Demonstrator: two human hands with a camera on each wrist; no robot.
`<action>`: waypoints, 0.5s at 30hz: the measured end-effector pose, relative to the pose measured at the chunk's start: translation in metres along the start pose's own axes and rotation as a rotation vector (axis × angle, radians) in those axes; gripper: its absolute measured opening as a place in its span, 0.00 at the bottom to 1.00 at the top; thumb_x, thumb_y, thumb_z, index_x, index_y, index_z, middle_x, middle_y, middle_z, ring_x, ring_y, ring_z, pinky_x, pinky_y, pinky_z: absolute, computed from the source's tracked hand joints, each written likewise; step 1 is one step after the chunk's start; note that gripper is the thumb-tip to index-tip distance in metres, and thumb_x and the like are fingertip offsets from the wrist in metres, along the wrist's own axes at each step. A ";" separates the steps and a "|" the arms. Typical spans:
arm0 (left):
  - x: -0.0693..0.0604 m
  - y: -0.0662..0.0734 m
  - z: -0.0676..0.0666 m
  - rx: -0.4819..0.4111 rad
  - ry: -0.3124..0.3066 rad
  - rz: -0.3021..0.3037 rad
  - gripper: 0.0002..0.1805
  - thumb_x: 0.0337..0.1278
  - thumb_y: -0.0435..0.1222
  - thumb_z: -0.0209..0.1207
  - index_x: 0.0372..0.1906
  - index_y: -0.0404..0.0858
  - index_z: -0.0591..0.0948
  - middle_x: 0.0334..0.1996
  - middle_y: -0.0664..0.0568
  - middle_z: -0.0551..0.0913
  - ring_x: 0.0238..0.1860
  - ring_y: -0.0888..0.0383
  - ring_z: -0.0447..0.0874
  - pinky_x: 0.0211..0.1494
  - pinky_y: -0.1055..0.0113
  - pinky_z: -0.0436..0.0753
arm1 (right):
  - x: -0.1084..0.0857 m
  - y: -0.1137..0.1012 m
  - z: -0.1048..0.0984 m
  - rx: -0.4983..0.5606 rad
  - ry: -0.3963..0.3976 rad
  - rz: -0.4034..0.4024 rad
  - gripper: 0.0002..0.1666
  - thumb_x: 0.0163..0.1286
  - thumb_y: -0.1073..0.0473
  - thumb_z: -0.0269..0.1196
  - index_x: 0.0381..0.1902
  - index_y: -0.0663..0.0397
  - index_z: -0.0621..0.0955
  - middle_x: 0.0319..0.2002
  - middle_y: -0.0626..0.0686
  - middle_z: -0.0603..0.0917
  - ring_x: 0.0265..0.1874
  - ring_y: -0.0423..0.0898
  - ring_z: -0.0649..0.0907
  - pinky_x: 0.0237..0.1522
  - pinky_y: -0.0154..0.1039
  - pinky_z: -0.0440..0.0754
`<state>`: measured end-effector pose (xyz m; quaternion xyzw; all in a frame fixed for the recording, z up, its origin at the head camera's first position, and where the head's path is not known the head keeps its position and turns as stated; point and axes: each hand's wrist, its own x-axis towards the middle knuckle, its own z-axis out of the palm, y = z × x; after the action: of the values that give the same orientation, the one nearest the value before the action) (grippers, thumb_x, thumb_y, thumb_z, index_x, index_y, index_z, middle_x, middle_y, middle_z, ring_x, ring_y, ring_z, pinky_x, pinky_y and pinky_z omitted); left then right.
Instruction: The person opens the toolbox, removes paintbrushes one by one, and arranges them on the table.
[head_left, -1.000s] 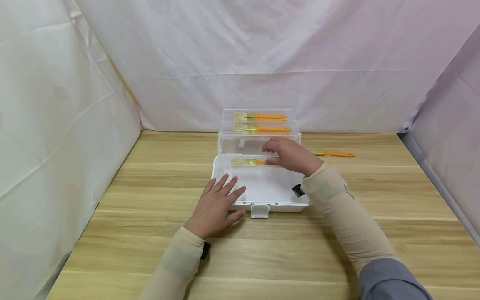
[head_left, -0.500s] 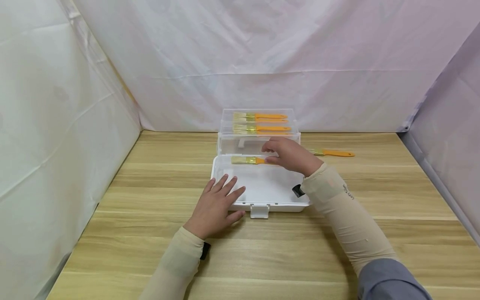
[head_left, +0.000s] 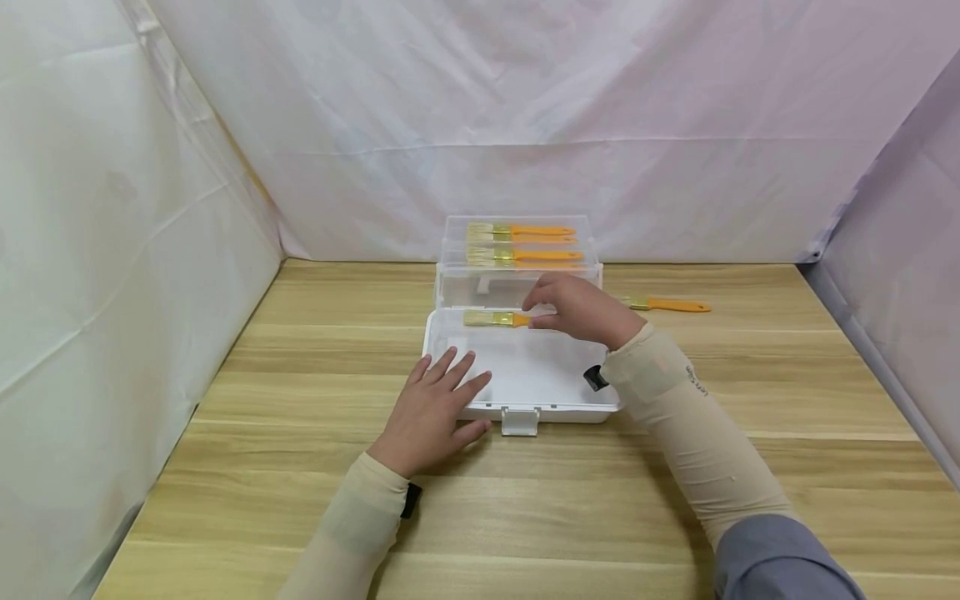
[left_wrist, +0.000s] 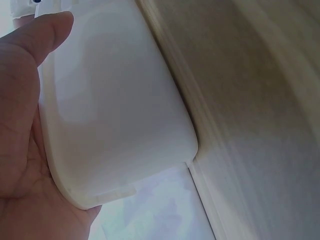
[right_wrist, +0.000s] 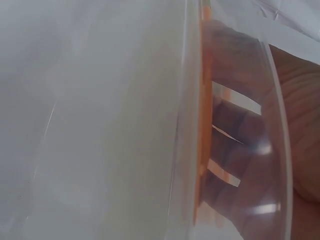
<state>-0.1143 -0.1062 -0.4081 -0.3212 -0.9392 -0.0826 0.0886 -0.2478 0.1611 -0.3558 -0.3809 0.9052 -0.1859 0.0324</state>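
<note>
A flat paintbrush [head_left: 489, 319] with pale bristles, a metal ferrule and an orange handle lies across the back of an opened plastic box [head_left: 525, 367]. My right hand [head_left: 581, 310] holds its handle, the fingers curled down over it. Through a clear plastic wall in the right wrist view, fingertips show against the orange handle [right_wrist: 205, 115]. My left hand [head_left: 431, 408] rests on the box's front left corner, fingers spread and straight over the rim. Its thumb [left_wrist: 55, 30] lies along the front wall in the left wrist view.
Several more paintbrushes [head_left: 543, 231] show in the clear upper part [head_left: 450, 242] of the box at the back. Another paintbrush [head_left: 678, 306] lies on the wooden table [head_left: 750, 375] to the right. A latch [head_left: 520, 422] hangs at the box's front. White cloth [head_left: 480, 100] encloses the table.
The paintbrush under my right hand has shifted slightly towards the back and shows more distinctly. Both hands stay nearly where they were.
</note>
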 end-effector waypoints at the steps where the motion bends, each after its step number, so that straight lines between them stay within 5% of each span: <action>1: 0.000 0.000 0.000 -0.001 0.000 0.000 0.34 0.60 0.57 0.61 0.68 0.47 0.76 0.71 0.45 0.68 0.74 0.43 0.59 0.73 0.42 0.55 | 0.000 0.000 0.000 -0.002 -0.002 -0.005 0.12 0.63 0.59 0.72 0.44 0.55 0.88 0.43 0.50 0.84 0.45 0.48 0.82 0.50 0.46 0.80; 15: 0.001 0.000 0.001 0.015 -0.004 -0.004 0.33 0.61 0.57 0.61 0.69 0.48 0.75 0.71 0.45 0.68 0.74 0.43 0.59 0.74 0.43 0.55 | 0.000 0.002 0.000 0.037 0.029 -0.045 0.05 0.65 0.65 0.68 0.39 0.54 0.88 0.38 0.48 0.85 0.36 0.44 0.81 0.42 0.43 0.81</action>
<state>-0.1148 -0.1056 -0.4087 -0.3188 -0.9406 -0.0751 0.0891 -0.2490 0.1625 -0.3571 -0.3977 0.8932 -0.2087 0.0222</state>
